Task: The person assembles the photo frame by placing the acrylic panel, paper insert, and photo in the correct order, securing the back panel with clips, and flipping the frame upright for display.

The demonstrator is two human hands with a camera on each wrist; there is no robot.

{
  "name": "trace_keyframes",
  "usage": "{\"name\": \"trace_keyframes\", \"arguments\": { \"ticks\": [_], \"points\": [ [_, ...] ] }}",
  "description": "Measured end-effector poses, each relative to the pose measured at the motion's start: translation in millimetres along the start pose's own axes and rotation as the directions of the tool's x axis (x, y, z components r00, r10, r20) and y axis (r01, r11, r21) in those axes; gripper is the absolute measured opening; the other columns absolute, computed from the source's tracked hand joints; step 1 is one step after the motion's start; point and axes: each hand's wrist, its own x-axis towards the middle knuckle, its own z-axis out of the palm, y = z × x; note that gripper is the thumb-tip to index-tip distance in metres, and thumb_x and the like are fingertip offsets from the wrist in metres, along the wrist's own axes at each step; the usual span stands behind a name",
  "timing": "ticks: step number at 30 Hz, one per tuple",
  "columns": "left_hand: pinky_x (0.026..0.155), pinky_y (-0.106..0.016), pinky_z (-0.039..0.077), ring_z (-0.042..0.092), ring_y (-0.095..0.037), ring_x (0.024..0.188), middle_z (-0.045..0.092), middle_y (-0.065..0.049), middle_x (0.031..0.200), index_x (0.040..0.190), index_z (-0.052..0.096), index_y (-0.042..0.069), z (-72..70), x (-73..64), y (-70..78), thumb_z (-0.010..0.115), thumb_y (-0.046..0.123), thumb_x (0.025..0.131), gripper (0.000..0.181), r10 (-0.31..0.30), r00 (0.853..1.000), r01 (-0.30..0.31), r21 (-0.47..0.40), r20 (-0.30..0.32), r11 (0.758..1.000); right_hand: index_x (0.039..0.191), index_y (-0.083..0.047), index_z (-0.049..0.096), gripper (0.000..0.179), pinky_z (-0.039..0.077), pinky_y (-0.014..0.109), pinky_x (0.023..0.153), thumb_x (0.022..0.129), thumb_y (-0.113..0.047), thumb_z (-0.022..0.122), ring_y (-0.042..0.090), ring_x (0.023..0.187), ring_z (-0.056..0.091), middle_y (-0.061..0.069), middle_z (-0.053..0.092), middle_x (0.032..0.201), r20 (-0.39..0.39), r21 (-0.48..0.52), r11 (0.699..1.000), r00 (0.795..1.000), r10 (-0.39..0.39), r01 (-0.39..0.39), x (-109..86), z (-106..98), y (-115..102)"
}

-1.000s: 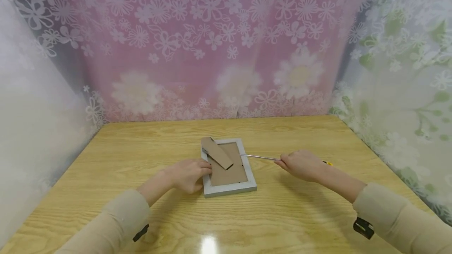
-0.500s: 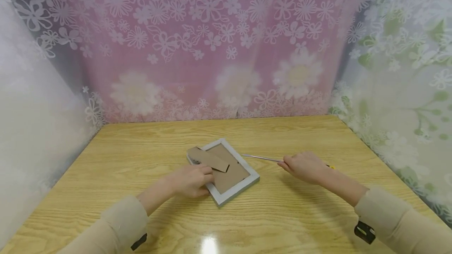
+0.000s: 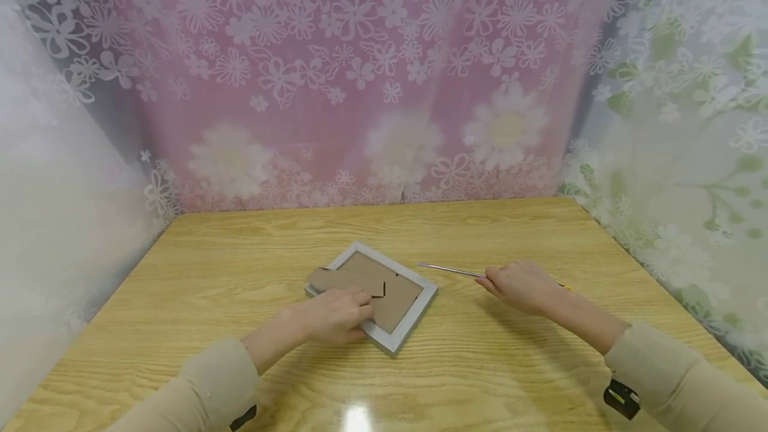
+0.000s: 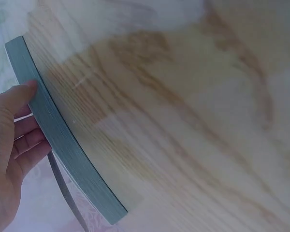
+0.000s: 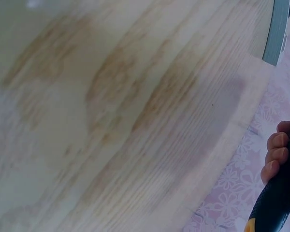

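Note:
A grey-white picture frame lies back side up on the table, turned at a slant, with a brown backing board inside it. Across the board's left part stretches a brown stand flap. My left hand grips the frame's near-left edge; in the left wrist view the thumb lies on the frame's outer side and the fingers reach over its back. To the right, my right hand holds a screwdriver by its black and yellow handle. Its metal shaft points left, the tip just off the frame's far-right side.
The wood-grain table extends around the frame on all sides. A pink flowered curtain hangs along its back edge. Pale sheets stand at the left and right, the right sheet printed with green leaves.
My left hand has turned the frame counterclockwise, its top swinging left and its near end right. The screwdriver tip, over the frame's right edge before, is now apart from it, slightly farther right.

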Motion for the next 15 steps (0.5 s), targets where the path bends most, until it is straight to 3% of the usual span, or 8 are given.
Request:
{"name": "trace_keyframes", "arguments": {
  "ticks": [15],
  "points": [
    [0.062,-0.015,0.043,0.05,-0.01,0.078,0.055,0.003,0.089,0.092,0.061,0.012,4.8,6.5,13.9,0.068,0.023,0.085,0.015,0.005,0.998,0.002,0.115,-0.056,0.993,0.065,-0.017,0.045,0.03,0.019,0.019,0.041,0.093,-0.021,0.055,0.003,0.043,0.022,-0.01,0.03,0.049,0.021,-0.003,0.999,0.999,0.032,-0.032,-3.9,-3,-1]
  ]
}}
